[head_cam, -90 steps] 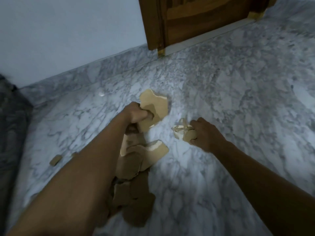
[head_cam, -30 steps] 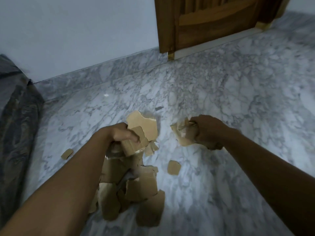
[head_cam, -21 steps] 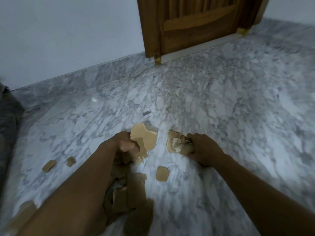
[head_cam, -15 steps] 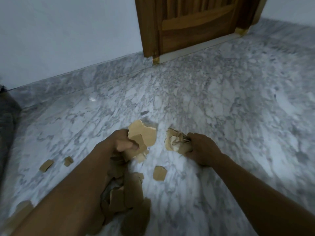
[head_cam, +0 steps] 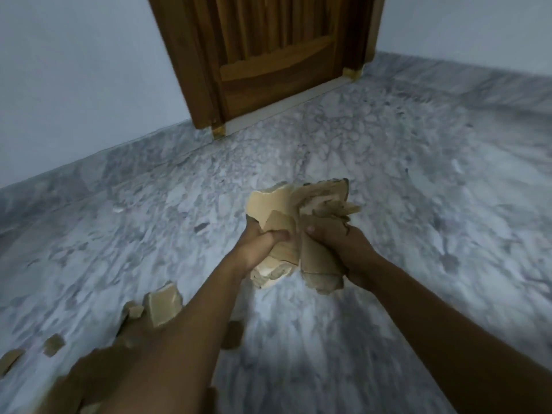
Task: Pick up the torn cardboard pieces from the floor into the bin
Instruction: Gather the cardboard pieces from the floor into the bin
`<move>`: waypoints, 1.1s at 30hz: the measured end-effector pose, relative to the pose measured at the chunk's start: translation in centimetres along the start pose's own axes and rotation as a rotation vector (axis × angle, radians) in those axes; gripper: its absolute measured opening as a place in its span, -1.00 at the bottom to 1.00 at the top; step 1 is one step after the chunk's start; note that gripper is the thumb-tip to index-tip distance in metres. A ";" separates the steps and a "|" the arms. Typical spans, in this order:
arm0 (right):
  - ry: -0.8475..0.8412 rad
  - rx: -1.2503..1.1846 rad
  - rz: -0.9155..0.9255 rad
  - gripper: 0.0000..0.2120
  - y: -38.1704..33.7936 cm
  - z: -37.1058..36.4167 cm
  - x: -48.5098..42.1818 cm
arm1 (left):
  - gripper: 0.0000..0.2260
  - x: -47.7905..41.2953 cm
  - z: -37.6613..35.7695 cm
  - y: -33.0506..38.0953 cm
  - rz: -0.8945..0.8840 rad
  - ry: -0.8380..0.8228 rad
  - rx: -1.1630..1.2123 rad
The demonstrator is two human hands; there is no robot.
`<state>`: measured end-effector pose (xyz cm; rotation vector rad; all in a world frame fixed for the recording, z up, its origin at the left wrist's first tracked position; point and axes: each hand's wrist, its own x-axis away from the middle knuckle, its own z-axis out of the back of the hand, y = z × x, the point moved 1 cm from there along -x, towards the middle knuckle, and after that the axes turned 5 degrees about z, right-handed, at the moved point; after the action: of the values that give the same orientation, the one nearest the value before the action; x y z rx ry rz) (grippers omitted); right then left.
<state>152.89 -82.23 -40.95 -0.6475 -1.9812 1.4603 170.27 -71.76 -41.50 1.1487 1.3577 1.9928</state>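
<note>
Judging by the marble floor (head_cam: 418,204), the job looks roughly midway: no bin is in view, so nothing visible has gone in yet. A thick bundle of torn cardboard (head_cam: 280,204) appears lifted off the floor. It is pressed together between the left hand (head_cam: 257,246) and the right hand (head_cam: 340,246), the fingers (head_cam: 276,234) of each curled tight round its share. Left to gather: a loose piece (head_cam: 162,303) beside the left forearm, then smaller scraps (head_cam: 53,345) toward the lower left edge.

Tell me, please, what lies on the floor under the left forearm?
Torn cardboard pieces lie on the marble floor, poking out on both sides of the left forearm. The arm covers the rest, so how many lie beneath cannot be seen.
</note>
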 end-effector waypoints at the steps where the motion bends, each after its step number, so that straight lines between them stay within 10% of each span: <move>1: 0.039 -0.009 0.005 -0.66 -0.8 1.7 0.2 | -0.15 -0.6 -2.4 1.1 -0.012 -0.053 0.002; 20: 0.785 0.125 0.269 -0.56 -30.3 41.4 15.6 | -0.81 7.0 -47.4 34.5 -0.176 -0.625 -0.213; 33: 1.323 0.332 0.221 -0.69 -37.8 63.4 44.0 | -0.56 22.9 -80.6 39.8 -0.329 -1.028 -0.319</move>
<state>75.58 -105.40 -11.46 -1.2507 -0.6452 0.9452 93.37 -112.67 -9.63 1.3713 0.5989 1.0334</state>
